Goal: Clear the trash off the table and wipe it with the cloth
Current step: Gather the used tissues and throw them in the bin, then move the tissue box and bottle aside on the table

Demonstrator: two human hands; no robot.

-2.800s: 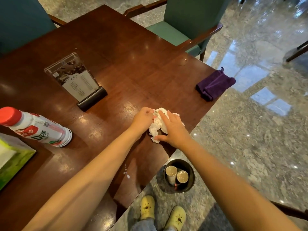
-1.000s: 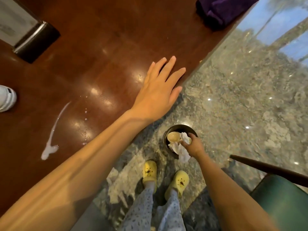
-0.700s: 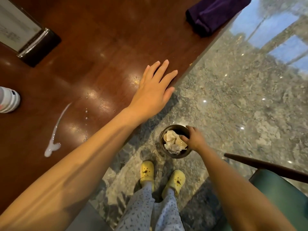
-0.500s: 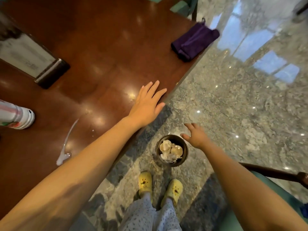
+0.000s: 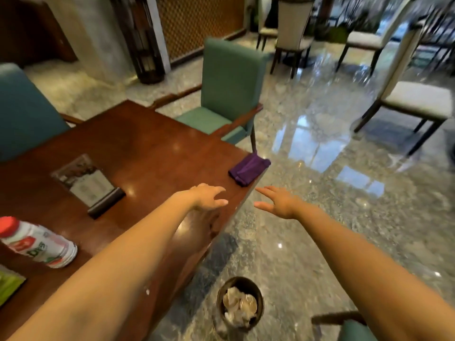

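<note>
Glossy wooden table (image 5: pixel 147 148), folded purple cloth (image 5: pixel 248 169) at its edge, both hands spread empty

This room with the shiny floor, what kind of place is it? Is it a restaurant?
Probably a restaurant or hotel dining room. A menu stand sits on the wooden table, cream dining chairs stand further off, and the polished stone floor looks like a lobby's.
</note>
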